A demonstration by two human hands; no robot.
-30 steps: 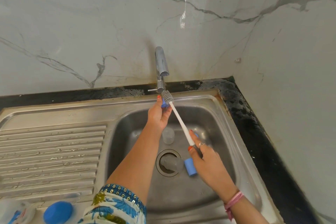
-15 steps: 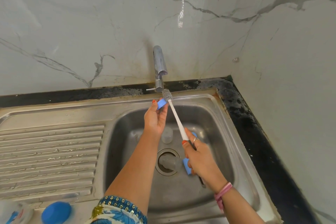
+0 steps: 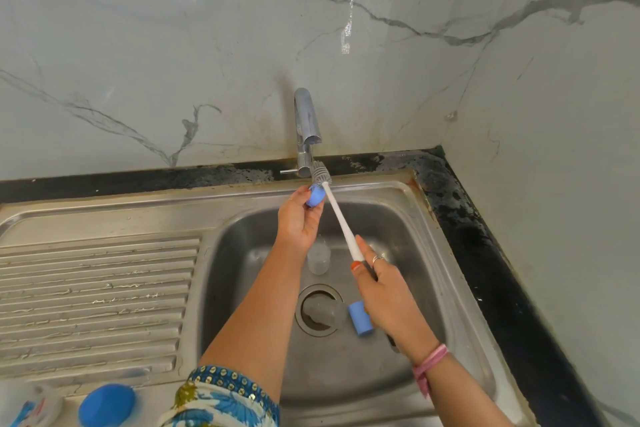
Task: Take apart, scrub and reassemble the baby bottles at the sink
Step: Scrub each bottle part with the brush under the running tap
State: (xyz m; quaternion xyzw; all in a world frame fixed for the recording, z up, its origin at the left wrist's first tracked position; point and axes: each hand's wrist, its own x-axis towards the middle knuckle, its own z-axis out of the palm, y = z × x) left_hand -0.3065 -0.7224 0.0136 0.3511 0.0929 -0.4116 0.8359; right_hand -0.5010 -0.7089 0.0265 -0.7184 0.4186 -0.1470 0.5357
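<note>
At the far left, a blue-capped bottle stands on the near edge of the ribbed draining board, well apart from the work. Next comes the left hand, raised under the tap, its fingers pinched on a small blue bottle part, probably a screw ring or cap. Just right of that part sits the grey bristle head of the bottle brush, touching or nearly touching it; no water stream can be made out. The brush's white stem slants down to the right hand, whose fingers are wrapped round the handle.

This looks like the scrubbing step, with the bottles already taken apart: a clear bottle body stands in the sink basin below the left hand, and another blue ring lies beside the drain. The next move likely calls for working the bristles inside the held part while turning it.

Room is tight behind, where tap and wall stand close to the brush head; the basin below and to the right is open.
</note>
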